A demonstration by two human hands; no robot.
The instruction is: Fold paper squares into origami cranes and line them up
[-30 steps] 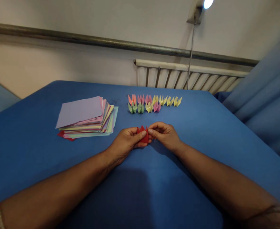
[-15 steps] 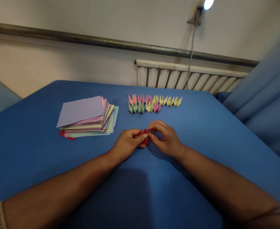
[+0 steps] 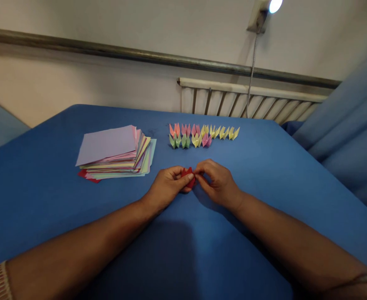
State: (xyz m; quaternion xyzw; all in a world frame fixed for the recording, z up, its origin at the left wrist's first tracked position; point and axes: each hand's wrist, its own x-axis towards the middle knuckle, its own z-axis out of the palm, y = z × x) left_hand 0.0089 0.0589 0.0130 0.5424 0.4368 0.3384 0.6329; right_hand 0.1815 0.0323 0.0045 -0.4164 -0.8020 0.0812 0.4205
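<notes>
A small piece of folded red paper (image 3: 189,176) is between my hands, low over the blue table. My left hand (image 3: 170,183) grips it, the thumb pressed across its front and the fingers behind. From the other side my right hand (image 3: 217,181) pinches the right edge of the paper between thumb and forefinger; the exact spot is partly hidden by the fingertips. Beyond my hands stand two rows of small origami figures with pointed tips, among them green ones (image 3: 175,141), yellow ones (image 3: 214,132) and a pink one (image 3: 206,140).
A thick stack of coloured paper sheets (image 3: 108,146), lilac on top, lies on the blue table (image 3: 61,216) to the left. Behind the table are a radiator (image 3: 252,89), a wall rail (image 3: 124,51) and a hanging cord (image 3: 252,68). A blue curtain (image 3: 352,121) hangs at the right.
My right fingers have shifted slightly at the edge of the red paper. My left hand keeps its hold, and the view has moved a little.
</notes>
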